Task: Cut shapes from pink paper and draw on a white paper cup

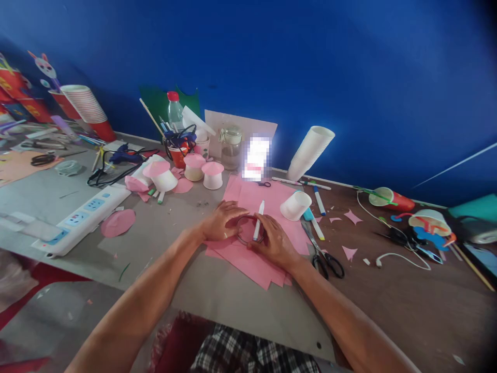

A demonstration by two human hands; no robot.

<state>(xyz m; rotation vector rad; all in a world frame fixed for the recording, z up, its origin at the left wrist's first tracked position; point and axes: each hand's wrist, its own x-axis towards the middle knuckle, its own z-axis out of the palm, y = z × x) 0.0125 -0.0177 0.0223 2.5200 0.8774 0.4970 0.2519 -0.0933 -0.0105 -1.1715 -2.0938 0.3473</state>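
A thin round ring [239,239] lies on a stack of pink paper sheets [254,264]; its exact kind is hard to make out. My left hand [223,220] rests on the paper with thumb and forefinger curled about the ring's left side. From the right, my right hand [277,241] touches the ring's edge and holds a white marker [259,220], tilted across the ring. A white paper cup [295,205] lies tipped on the sheets, just beyond my right hand. Scissors with black handles [328,265] lie open to the right of the paper.
Pink-topped paper cups [213,176] stand at the back left, near a white power strip [87,217]. A leaning cup stack [310,153], a glass jar [232,147] and a pixelated bright patch [257,158] are near the blue wall. Pink scraps [352,216] and a white cable [404,258] lie right.
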